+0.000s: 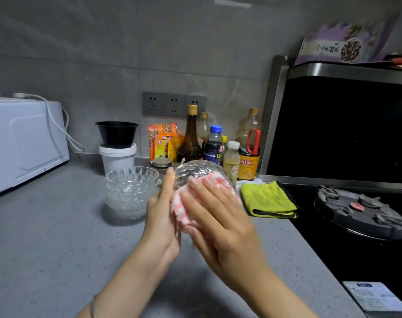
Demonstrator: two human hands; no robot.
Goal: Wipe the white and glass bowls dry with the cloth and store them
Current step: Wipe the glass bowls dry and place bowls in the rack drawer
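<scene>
I hold a cut-glass bowl (195,172) up above the grey counter, tilted with its bottom facing away from me. My left hand (162,214) grips its left side, fingers hidden behind it. My right hand (220,221) presses a pink-and-white checked cloth (206,196) flat against the bowl with straight fingers. A stack of several cut-glass bowls (131,191) stands on the counter just left of my hands. No white bowl shows.
A white microwave (23,143) sits at the far left. A black bowl (116,133) rests on a white tub (117,158). Sauce bottles (218,145) line the wall. A yellow-green cloth (267,199) lies beside the black stove (356,210) on the right.
</scene>
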